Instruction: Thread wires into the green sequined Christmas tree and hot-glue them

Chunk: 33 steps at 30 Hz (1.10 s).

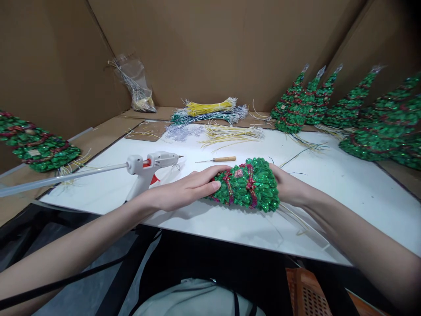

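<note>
A small green glitter Christmas tree [259, 184] with red garlands lies on its side over the front of the white table. My left hand [194, 184] is closed around its narrow end, thumb on the near side. At the wide base, my right hand [288, 186] grips the tree from the right; its fingertips are hidden behind the base. Thin pale wires [301, 224] trail from the base onto the table. Beyond the tree lies a wooden-handled awl [224, 159]. Left of my left hand stands a white glue gun [161, 159] with a long clear glue stick.
Several finished-looking trees [291, 105] stand at the back right, and another tree [39, 142] leans at the left. Bundles of yellow wires [210, 106] and loose yellow wires [233, 133] lie at the back, near small clear pieces [184, 132]. A plastic bag [138, 85] rests against the cardboard wall.
</note>
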Motion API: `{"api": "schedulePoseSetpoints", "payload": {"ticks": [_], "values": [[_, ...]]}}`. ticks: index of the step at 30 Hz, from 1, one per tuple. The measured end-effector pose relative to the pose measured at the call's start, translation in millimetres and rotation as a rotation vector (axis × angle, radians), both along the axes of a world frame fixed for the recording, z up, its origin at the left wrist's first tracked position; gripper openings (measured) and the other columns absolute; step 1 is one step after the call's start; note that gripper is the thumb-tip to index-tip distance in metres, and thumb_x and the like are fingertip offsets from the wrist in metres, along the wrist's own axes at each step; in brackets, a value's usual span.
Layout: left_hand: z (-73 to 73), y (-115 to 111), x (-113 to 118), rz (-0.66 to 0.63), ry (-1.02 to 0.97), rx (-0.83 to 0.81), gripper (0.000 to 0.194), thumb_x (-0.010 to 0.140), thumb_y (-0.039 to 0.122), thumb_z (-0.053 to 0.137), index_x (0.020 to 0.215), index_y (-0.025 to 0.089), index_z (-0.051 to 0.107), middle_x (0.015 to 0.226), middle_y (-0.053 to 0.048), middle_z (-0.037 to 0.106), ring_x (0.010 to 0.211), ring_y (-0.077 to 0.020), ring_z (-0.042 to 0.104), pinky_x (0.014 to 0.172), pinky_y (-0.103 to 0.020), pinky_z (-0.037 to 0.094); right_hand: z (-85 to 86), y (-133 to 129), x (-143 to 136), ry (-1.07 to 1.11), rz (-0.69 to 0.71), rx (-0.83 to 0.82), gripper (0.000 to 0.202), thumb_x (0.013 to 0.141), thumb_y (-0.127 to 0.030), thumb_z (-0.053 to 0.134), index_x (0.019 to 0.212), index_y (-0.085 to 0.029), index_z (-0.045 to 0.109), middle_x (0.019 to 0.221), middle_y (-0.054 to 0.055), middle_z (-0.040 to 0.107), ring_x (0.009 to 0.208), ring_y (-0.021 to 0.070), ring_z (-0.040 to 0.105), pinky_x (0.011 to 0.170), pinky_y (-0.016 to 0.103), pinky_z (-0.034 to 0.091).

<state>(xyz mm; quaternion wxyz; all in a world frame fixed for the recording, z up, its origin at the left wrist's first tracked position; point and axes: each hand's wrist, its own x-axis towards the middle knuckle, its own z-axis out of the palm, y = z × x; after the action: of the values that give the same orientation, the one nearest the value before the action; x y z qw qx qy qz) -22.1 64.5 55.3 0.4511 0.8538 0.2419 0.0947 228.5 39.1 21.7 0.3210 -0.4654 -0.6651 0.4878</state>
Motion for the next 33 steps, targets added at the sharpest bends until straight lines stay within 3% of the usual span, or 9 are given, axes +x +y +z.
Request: {"api": "schedulePoseSetpoints", "payload": {"ticks": [7, 13, 20, 26, 33], "values": [[-3.5, 2.9, -1.3, -0.016, -0.046, -0.066, 0.048, 0.103, 0.040, 0.035, 0.150, 0.028, 0.032, 0.158, -0.004, 0.032, 0.142, -0.0267, 0.034, 0.115, -0.038, 0.030, -2.2, 0.8, 1.1, 0.007, -0.032, -0.038, 0.033, 0.053, -0.035, 0.084, 0.070, -0.016, 0.062, 0.072, 0.004, 0.066, 0.069, 0.0179, 0.059, 0.059, 0.025, 0.053], [-6.0, 6.5, -4.1, -0.023, -0.098, -0.261, 0.048, 0.102, 0.043, 0.036, 0.149, 0.031, 0.034, 0.155, -0.003, 0.037, 0.139, -0.0276, 0.039, 0.112, -0.039, 0.035, 2.7, 1.3, 0.8, 0.016, 0.033, 0.009, 0.036, 0.057, -0.029, 0.083, 0.087, -0.018, 0.067, 0.081, 0.004, 0.070, 0.071, 0.0197, 0.062, 0.062, 0.028, 0.055], [-5.2, 6.1, -4.1, -0.017, -0.083, -0.225, 0.047, 0.102, 0.037, 0.037, 0.149, 0.033, 0.035, 0.157, -0.001, 0.035, 0.140, -0.0274, 0.038, 0.113, -0.039, 0.035, 7.5, 0.9, 0.7, -0.039, 0.113, 0.009, 0.026, 0.065, -0.040, 0.079, 0.067, -0.017, 0.067, 0.073, 0.005, 0.067, 0.075, 0.0228, 0.062, 0.063, 0.031, 0.055], [-4.6, 4.6, -2.4, -0.013, -0.088, -0.157, 0.047, 0.103, 0.032, 0.037, 0.149, 0.033, 0.033, 0.160, 0.001, 0.029, 0.144, -0.0229, 0.032, 0.118, -0.036, 0.029, 5.9, 0.7, 1.6, -0.027, 0.135, 0.039, 0.022, 0.068, -0.034, 0.077, 0.081, -0.017, 0.073, 0.086, 0.006, 0.072, 0.083, 0.0237, 0.065, 0.069, 0.030, 0.057], [-5.5, 8.9, -1.4, 0.025, -0.061, -0.190, 0.046, 0.101, 0.036, 0.043, 0.146, 0.031, 0.037, 0.154, -0.001, 0.039, 0.140, -0.0238, 0.037, 0.114, -0.038, 0.033, 3.9, 0.5, 1.5, -0.003, 0.151, 0.026, 0.027, 0.073, -0.033, 0.075, 0.093, -0.016, 0.073, 0.097, 0.007, 0.075, 0.089, 0.0243, 0.068, 0.076, 0.031, 0.058]]}}
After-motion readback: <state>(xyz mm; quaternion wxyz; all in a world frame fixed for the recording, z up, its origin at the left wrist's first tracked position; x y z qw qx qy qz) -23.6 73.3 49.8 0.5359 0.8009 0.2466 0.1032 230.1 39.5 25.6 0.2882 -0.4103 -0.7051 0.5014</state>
